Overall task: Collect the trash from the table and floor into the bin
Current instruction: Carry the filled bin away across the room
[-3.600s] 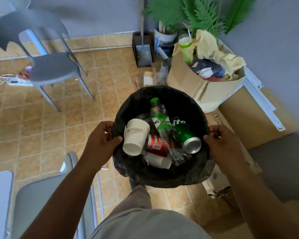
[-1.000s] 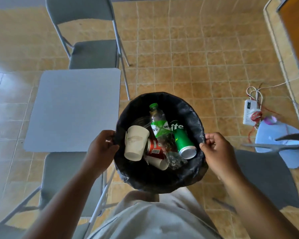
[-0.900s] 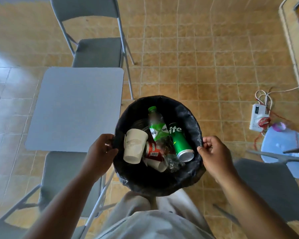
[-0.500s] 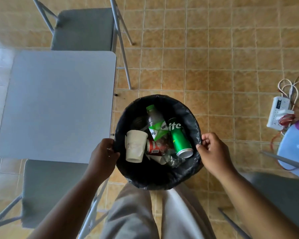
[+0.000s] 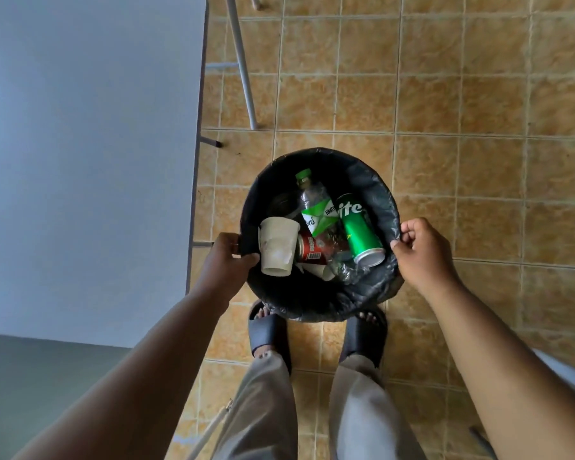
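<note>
A round bin lined with a black bag (image 5: 375, 190) sits low over the tiled floor, just in front of my feet. Inside lie a beige paper cup (image 5: 278, 249), a green soda can (image 5: 361, 234), a clear bottle with a green cap (image 5: 314, 204), a red can (image 5: 312, 249) and crumpled clear plastic (image 5: 344, 263). My left hand (image 5: 228, 260) grips the bin's left rim. My right hand (image 5: 422, 250) grips the right rim.
A grey-white table top (image 5: 87, 154) fills the left side, its edge close to the bin. Metal chair legs (image 5: 243, 61) stand on the tan tiled floor (image 5: 478, 127) beyond the bin. A grey chair seat (image 5: 30, 386) is at the lower left.
I carried the bin from the corner with the cardboard box to the table. Over the last second the bin has gone down toward the floor and my view has tilted down onto my feet.
</note>
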